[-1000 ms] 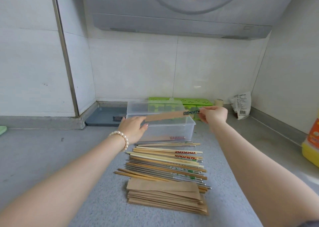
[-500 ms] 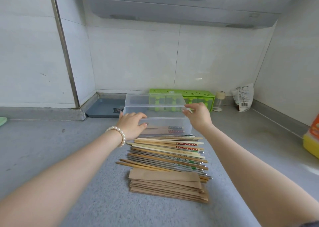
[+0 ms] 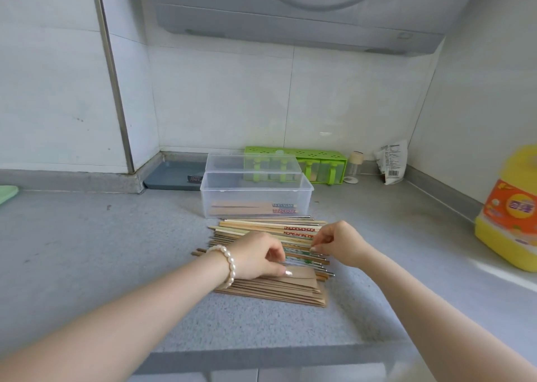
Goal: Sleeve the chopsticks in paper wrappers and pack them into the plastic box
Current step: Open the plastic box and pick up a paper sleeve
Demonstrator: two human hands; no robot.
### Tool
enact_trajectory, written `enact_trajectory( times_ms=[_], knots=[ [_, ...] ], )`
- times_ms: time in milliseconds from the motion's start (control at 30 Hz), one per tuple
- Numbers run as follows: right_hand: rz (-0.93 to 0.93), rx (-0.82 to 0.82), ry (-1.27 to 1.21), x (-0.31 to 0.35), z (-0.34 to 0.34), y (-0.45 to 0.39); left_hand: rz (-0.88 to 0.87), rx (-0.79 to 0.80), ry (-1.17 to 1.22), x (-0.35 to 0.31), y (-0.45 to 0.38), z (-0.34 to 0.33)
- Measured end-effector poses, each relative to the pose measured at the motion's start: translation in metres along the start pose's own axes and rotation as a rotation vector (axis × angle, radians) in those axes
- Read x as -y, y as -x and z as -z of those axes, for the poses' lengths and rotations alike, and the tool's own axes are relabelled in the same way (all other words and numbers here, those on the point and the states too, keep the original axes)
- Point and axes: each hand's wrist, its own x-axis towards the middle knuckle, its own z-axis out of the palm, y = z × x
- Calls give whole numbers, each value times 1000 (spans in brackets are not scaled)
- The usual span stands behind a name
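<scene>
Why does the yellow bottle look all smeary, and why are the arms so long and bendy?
In the head view, the yellow bottle sits at the far right edge and is blurred, likely from camera motion; the box in the middle is sharper. The wide-angle lens stretches things near the edges, so the arms fan out toward the corners. Soft, even light leaves only faint shadows under the left hand and right hand.

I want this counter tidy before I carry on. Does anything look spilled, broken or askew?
Nothing spilled or broken. The loose chopsticks lie in a slightly splayed pile, a few ends sticking out leftward. The wrappers are stacked roughly, and the box sits square with sleeved pairs inside.
</scene>
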Motion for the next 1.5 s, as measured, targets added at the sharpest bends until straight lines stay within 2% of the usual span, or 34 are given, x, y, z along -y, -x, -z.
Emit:
enact_trajectory(
  times_ms=[167,300,700,933,1033,1133,1200,1300,1500],
  knots=[
    [-37,-145,78,-10,1,-4,32,25,-37,-7,-3,-7],
    [-79,-185,100,-13,3,-14,54,40,-59,-10,-6,-10],
    [13,-32,276,0,-5,-45,43,-84,54,-5,-7,-11],
    [-6,49,266,-4,-2,-57,86,-59,102,-1,-6,11],
    [-6,32,215,-9,-3,-58,157,-7,247,1,-4,27],
    [28,-4,188,-10,-2,-57,210,21,534,4,-2,40],
    [45,-28,117,-7,5,-53,242,16,751,7,1,44],
    [64,27,-203,1,28,-39,265,-2,958,14,6,45],
    [115,118,-1000,9,76,-5,272,6,947,18,10,47]
  ],
)
